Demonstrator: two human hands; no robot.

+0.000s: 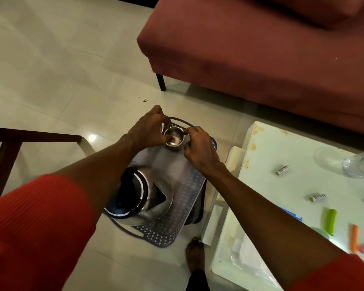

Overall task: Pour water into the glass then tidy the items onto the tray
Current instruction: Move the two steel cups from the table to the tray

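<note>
The small steel glass (173,139) stands upright at the far end of the grey perforated plastic tray (183,204). The left hand (148,131) seems to pinch its rim; the right hand (199,147), fingers loosely curled, flanks it.

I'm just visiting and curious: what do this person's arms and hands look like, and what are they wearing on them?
Both are bare human hands: no gloves, rings or watch show on the left hand or the right hand. The forearms are uncovered. Ribbed red-orange sleeves cover the upper arms, the left sleeve and the right sleeve. No cables or markings are visible.
</note>
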